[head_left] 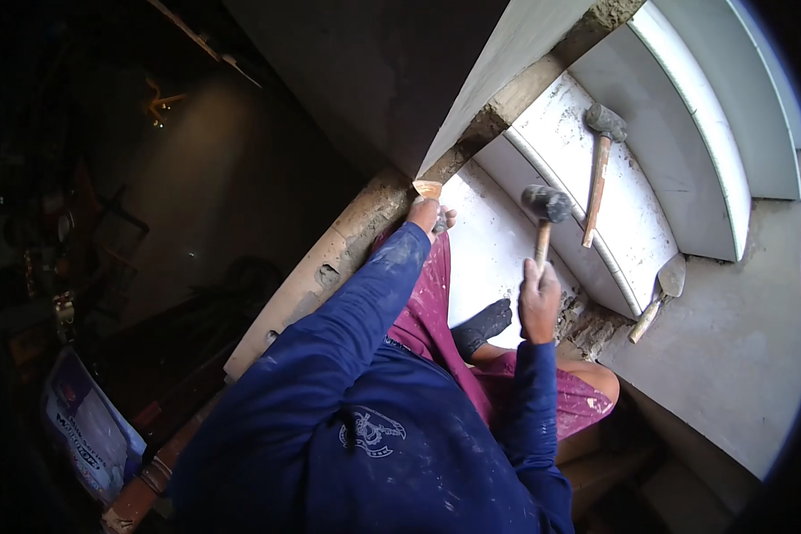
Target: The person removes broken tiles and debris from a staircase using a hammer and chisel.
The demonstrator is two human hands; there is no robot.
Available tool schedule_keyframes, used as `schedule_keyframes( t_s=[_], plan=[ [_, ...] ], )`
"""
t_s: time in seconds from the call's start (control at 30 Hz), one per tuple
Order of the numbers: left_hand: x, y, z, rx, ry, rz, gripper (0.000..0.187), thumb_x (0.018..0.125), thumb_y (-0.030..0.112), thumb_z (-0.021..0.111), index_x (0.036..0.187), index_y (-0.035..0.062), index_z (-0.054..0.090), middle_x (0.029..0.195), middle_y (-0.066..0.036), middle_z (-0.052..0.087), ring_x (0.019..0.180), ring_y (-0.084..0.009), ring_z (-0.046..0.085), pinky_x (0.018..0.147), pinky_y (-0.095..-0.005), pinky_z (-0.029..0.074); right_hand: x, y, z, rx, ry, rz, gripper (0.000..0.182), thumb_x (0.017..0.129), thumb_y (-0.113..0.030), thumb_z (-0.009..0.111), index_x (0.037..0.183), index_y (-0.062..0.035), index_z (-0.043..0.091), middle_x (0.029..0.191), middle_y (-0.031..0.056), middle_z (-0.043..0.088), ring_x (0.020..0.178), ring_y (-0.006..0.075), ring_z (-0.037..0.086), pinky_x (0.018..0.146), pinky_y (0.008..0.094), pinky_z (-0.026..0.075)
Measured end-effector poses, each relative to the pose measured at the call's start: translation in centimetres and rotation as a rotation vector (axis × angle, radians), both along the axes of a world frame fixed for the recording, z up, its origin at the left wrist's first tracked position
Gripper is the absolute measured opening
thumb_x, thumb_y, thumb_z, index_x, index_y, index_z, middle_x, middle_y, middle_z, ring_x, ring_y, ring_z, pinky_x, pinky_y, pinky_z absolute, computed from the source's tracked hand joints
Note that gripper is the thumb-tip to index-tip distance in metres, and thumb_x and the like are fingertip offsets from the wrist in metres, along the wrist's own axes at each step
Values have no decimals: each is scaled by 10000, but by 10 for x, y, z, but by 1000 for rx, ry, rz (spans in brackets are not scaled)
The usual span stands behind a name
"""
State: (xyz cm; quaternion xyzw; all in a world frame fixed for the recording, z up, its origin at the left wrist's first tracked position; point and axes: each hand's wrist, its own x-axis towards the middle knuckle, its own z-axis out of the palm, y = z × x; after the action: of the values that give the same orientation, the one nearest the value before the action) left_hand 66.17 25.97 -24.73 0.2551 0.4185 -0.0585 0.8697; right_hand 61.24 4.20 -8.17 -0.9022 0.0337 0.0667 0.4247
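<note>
My right hand point(539, 301) is closed round the wooden handle of a mallet point(547, 205) with a dark, rounded head. The mallet is raised above the pale stair tread. At the corner of the wall, my left hand point(425, 216) has its fingers curled round something small and greyish that I cannot make out. Just beyond those fingers is a tan, wedge-shaped patch point(428, 189), against the rough stair edge point(365, 214). A second hammer point(599, 178), grey-headed with a worn wooden handle, lies on the step to the right.
White curved steps point(636, 178) rise to the upper right. A trowel point(670, 283) lies near a step end on the grey landing point(712, 329). Broken mortar point(592, 327) fills a gap by my knee. Left of the stair edge is a dark drop with a printed bag point(89, 427).
</note>
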Motion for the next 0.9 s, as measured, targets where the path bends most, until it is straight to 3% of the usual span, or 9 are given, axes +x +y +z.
schedule_keyframes(
  t_s=[0.07, 0.1, 0.2, 0.27, 0.4, 0.43, 0.57, 0.73, 0.9],
  plan=[
    [-16, 4, 36, 204, -6, -69, 282, 835, 8, 422, 1116, -4, 410, 958, -158, 523, 678, -253, 639, 425, -338, 495, -1, -14, 38, -4, -42, 49, 317, 974, -256, 535, 769, -14, 522, 581, 53, 462, 539, 140, 440, 495, 342, 352],
    [-22, 11, 29, 247, -51, -157, 402, 839, 12, 425, 1235, -14, 357, 1014, -166, 524, 738, -274, 662, 426, -322, 493, -2, -20, 58, -19, -59, 79, 307, 974, -250, 536, 774, -18, 521, 585, 35, 445, 547, 121, 424, 496, 328, 346],
    [-47, 36, 49, 432, -37, -525, 491, 831, 35, 459, 1308, 31, 345, 1038, -217, 562, 815, -303, 668, 551, -377, 536, 0, -43, 114, -70, -130, 156, 276, 970, -232, 547, 799, -15, 532, 596, 15, 418, 571, 86, 385, 506, 293, 335],
    [-65, 49, 55, 971, -115, -771, 480, 818, 57, 509, 1289, 40, 418, 1021, -245, 596, 845, -333, 663, 681, -410, 533, 6, -56, 143, -169, -207, 218, 256, 964, -215, 553, 823, -3, 539, 602, 8, 405, 570, 83, 360, 501, 287, 310],
    [-56, 58, 108, 1572, -252, -980, 373, 787, 93, 592, 1155, 30, 592, 949, -245, 667, 893, -318, 673, 770, -397, 525, 36, -72, 163, -241, -283, 273, 239, 945, -183, 567, 809, 10, 530, 607, 14, 360, 576, 101, 318, 506, 294, 277],
    [-48, 57, 117, 1583, -268, -942, 237, 774, 114, 630, 1000, 45, 653, 959, -218, 664, 898, -371, 646, 800, -407, 509, 42, -70, 159, -237, -309, 268, 250, 944, -188, 569, 797, 8, 521, 607, 14, 357, 578, 103, 319, 510, 295, 278],
    [-8, 40, 95, 1699, -308, -669, 199, 754, 100, 666, 933, 29, 617, 908, -195, 663, 899, -365, 640, 802, -421, 506, 68, -59, 123, -89, -264, 299, 252, 942, -210, 578, 811, 3, 549, 618, 10, 400, 599, 100, 364, 530, 291, 300],
    [31, 16, 51, 1793, -243, -610, 235, 771, 114, 672, 979, 33, 600, 970, -194, 650, 917, -363, 628, 805, -431, 502, 85, -21, 62, 31, -227, 301, 263, 940, -224, 597, 861, 27, 579, 631, 25, 481, 600, 114, 416, 541, 294, 351],
    [74, 11, 3, 1857, -303, -561, 235, 771, 152, 670, 967, 32, 618, 946, -204, 654, 901, -370, 625, 821, -430, 498, 86, -5, 18, 126, -126, 255, 311, 936, -265, 612, 832, 22, 554, 636, 31, 428, 604, 119, 372, 540, 299, 327]
  ],
)
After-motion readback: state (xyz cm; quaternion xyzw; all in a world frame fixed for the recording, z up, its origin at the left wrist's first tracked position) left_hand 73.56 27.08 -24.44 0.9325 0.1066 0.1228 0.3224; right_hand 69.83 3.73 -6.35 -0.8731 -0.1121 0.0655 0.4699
